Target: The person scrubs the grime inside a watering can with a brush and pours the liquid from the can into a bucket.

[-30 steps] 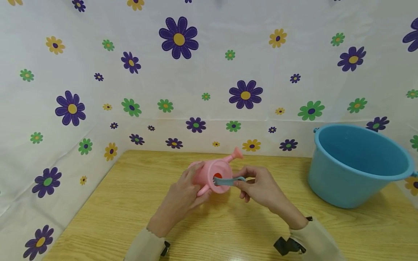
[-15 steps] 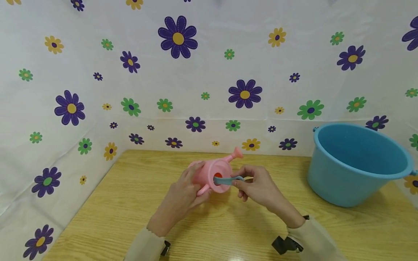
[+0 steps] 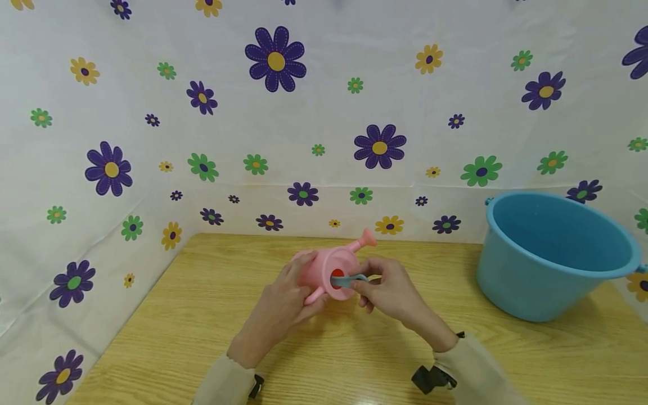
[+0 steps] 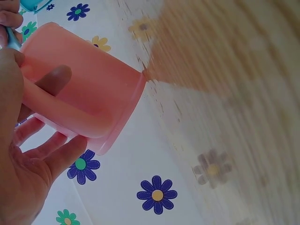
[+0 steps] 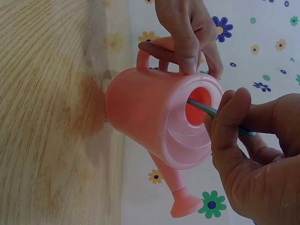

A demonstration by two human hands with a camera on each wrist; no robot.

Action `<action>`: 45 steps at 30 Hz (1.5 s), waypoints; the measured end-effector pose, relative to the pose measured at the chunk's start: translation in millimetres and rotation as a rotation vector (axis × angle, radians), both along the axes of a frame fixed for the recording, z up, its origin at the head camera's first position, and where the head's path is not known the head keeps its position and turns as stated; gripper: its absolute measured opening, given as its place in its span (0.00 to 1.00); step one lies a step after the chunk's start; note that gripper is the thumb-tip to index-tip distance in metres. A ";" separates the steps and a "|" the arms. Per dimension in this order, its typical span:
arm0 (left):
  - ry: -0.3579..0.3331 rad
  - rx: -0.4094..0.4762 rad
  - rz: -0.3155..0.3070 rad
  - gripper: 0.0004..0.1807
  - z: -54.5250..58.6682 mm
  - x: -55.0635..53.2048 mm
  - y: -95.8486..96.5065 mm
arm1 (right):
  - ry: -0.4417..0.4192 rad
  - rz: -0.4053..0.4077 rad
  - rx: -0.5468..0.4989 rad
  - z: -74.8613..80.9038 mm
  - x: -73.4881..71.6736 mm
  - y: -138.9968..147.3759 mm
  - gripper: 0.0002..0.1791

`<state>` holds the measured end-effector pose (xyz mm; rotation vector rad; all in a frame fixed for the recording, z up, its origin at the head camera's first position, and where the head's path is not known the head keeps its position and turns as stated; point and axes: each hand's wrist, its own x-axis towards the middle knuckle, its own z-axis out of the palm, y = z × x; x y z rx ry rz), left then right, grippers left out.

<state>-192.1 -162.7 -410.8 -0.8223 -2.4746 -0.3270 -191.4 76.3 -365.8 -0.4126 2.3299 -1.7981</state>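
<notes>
A pink toy watering can point(image 3: 316, 273) is held tilted over the table, its round mouth turned toward my right hand and its spout pointing back right. My left hand point(image 3: 284, 292) grips it at the handle point(image 4: 70, 115), with fingers around the handle and thumb near the rim in the right wrist view. My right hand point(image 3: 392, 287) pinches a small blue fork point(image 3: 346, 280) between thumb and fingers. The fork's front end is inside the can's mouth point(image 5: 198, 107), hidden there, while the orange-red inside of the can shows around it.
A large blue bucket point(image 3: 536, 281) stands at the right of the wooden table point(image 3: 202, 326). Behind and to the left hangs a white sheet point(image 3: 324, 112) printed with flowers, along the table's back edge.
My right hand has moved a little left, so the fork reaches deeper into the watering can and its pronged tip has gone from sight. The left hand and the can stay in place.
</notes>
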 end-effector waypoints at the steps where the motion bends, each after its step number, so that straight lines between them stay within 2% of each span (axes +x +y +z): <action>1: -0.001 0.002 0.000 0.26 -0.2 0.1 -0.1 | 0.000 -0.002 0.003 -0.4 -0.1 -0.9 0.06; 10: 0.024 -0.015 0.003 0.25 -0.1 0.2 0.2 | 0.025 0.007 0.015 -4.5 -1.9 -4.3 0.06; 19: 0.007 0.003 -0.006 0.25 -0.1 -0.4 0.5 | 0.023 0.028 0.017 -4.9 -1.6 -2.4 0.05; 45: 0.019 0.008 -0.010 0.25 0.1 -0.7 -1.7 | 0.008 -0.014 0.090 15.8 8.4 16.2 0.05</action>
